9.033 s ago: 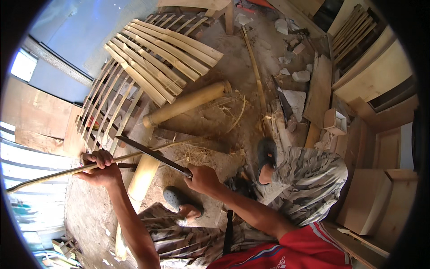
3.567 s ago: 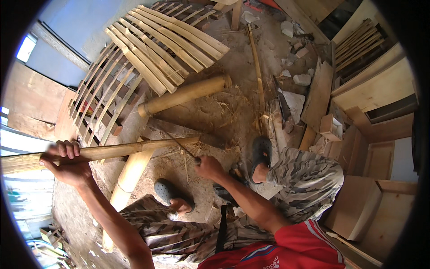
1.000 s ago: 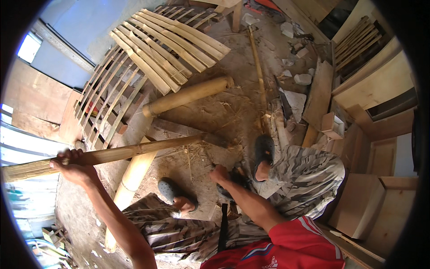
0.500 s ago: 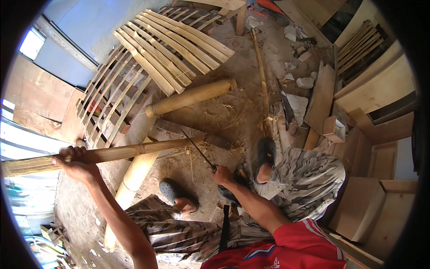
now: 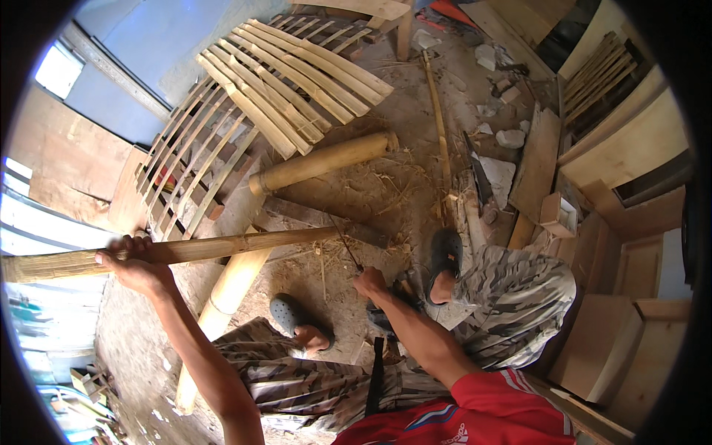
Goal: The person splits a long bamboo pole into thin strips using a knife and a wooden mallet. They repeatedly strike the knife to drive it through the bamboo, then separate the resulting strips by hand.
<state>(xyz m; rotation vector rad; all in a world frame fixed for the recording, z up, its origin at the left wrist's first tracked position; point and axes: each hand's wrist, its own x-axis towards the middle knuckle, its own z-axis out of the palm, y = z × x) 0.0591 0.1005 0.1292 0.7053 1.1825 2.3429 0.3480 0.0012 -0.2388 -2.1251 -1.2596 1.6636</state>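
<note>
My left hand [image 5: 137, 268] is closed round a long split bamboo piece [image 5: 208, 249], toward its left end. The piece lies nearly level, crossing over a thick bamboo pole [image 5: 228, 289]. Its right end comes beside a dark wooden beam [image 5: 297, 213] on the ground. My right hand [image 5: 369, 282] grips a long thin-bladed knife [image 5: 347, 246], its handle mostly hidden in the fist. The blade points up and away, with its tip over the beam, close to the bamboo's right end; whether they touch I cannot tell.
Beyond the beam lies a round bamboo pole [image 5: 326, 163]. Several split bamboo lengths [image 5: 297, 81] rest on a slatted rack [image 5: 196, 159] behind it. A handsaw [image 5: 480, 174] and rubble are at right, near wooden cabinets [image 5: 604, 348]. Shavings litter the floor between my feet.
The knife's blade has swung to the right and stands steeper, its tip nearer the bamboo's right end. My left hand keeps its hold on the bamboo. The whole view has shifted slightly.
</note>
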